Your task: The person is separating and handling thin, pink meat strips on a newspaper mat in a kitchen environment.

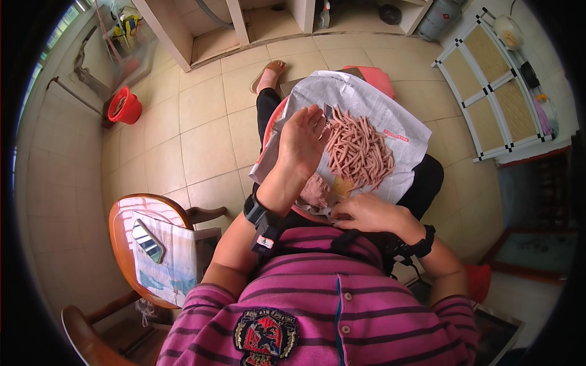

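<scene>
On my lap a sheet of newspaper (403, 123) covers a pink basin (273, 120). A heap of thin, pinkish-brown rolled dough strips (359, 151) lies on it. Nearer to me rests a rough lump of the same pinkish dough (315, 191), with a small yellowish piece (341, 186) beside it. My left hand (303, 137) is raised left of the heap, palm up, fingers slightly curled; nothing shows in it. By the near edge of the paper, right of the lump, is my right hand (366, 212), its fingers bent; whether they hold anything is hidden.
A wooden chair (121, 215) at the left bears newspaper and a phone (149, 241). A red bucket (125, 106) stands on the tiled floor, further off. Beyond the basin is a pink stool (373, 80). A folding panel rack (487, 87) and a gas cylinder (439, 20) are at the right.
</scene>
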The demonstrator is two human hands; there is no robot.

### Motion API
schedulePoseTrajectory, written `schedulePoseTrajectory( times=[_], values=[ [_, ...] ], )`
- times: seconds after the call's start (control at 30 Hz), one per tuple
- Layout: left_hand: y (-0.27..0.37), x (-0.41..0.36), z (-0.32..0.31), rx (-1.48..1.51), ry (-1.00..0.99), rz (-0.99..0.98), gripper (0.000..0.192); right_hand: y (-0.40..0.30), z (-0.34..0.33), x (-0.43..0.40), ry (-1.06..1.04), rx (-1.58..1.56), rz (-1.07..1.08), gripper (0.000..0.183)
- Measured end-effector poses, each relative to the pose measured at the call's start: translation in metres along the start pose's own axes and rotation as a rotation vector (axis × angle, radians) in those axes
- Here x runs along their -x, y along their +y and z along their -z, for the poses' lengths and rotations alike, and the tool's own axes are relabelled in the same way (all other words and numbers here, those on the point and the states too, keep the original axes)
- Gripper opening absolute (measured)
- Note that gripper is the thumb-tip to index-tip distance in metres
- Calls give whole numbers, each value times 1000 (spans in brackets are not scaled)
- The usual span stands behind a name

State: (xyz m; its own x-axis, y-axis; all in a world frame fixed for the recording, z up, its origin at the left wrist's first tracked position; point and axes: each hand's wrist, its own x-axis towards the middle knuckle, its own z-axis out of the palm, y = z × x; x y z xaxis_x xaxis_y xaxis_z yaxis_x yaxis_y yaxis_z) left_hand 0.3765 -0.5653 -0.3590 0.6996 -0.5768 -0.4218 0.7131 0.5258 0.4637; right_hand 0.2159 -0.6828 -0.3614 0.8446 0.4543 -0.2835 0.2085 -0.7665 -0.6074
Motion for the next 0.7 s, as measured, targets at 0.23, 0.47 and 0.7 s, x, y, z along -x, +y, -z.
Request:
schedulePoseTrajectory(
  times=[0.23,0.47,0.7],
  values=[
    [-7,-6,5,13,37,-2,30,11,-5,-29,272,133,-310,38],
    [-16,-9,10,5,36,57,28,19,-14,-41,209,179,-233,34],
    [-29,-18,19,12,54,152,28,27,-24,-41,267,64,-127,25]
  ],
)
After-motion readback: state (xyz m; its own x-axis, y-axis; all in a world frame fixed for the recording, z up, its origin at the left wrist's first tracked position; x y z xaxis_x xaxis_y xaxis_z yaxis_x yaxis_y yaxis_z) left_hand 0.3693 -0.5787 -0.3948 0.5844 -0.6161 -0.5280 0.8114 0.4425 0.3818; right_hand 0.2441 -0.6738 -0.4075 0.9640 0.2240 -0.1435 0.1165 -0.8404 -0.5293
